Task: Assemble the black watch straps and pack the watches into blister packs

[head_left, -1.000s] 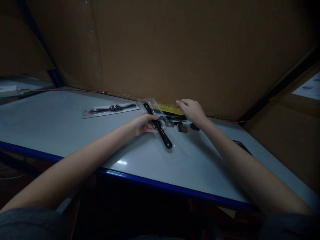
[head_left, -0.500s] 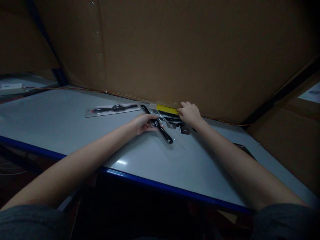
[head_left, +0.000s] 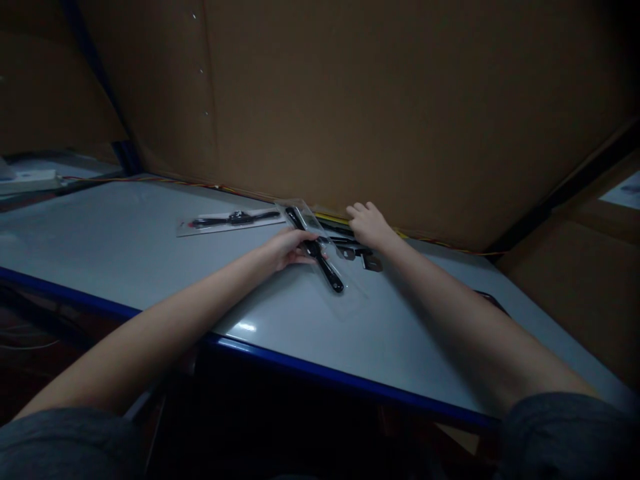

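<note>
A black two-handled tool in one hand, loose dark pieces beside it, a second such tool flat in its pack.
Past the front edge of the worktop [head_left: 280,320], the left hand [head_left: 289,248] pinches the black tool [head_left: 331,275] and its clear plastic package [head_left: 300,203] mid-length between thumb and fingers, slanting over the middle; whether the package is open cannot be told. Just right of it lie the dark pieces [head_left: 371,263], out of any wrapping. The right hand [head_left: 369,227] bends its fingers over the pile by the yellow strip [head_left: 330,217] near the back edge; whether they grip anything cannot be told. Toward the back left, the carded tool [head_left: 207,221] looks untouched, still packed. Behind runs a thin cable [head_left: 440,243] along the cardboard wall [head_left: 350,100].
</note>
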Motion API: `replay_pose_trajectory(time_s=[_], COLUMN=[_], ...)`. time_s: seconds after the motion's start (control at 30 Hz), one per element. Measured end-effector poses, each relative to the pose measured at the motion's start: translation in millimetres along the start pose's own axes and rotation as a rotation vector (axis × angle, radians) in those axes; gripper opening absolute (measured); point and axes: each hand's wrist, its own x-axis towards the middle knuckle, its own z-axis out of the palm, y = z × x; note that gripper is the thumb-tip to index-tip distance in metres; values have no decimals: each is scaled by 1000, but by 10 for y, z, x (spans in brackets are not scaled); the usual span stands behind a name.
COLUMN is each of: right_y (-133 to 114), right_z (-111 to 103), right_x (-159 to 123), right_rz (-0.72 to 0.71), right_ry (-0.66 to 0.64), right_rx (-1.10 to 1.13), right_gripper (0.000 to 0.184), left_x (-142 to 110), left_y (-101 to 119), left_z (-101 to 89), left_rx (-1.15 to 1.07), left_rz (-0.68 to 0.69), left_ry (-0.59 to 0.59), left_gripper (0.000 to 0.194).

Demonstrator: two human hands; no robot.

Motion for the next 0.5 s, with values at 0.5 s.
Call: replay_pose_trajectory(time_s=[0.5], right_y=[121], right_z=[-297], right_x=[-226], right_rz=[238], right_ry=[319], right_rx=[91], right_gripper=[38], left_x=[24], left_y=[6], left_z=[-16], left_rx=[18], left_rz=[4], left_ry=[-18], left_gripper=[19])
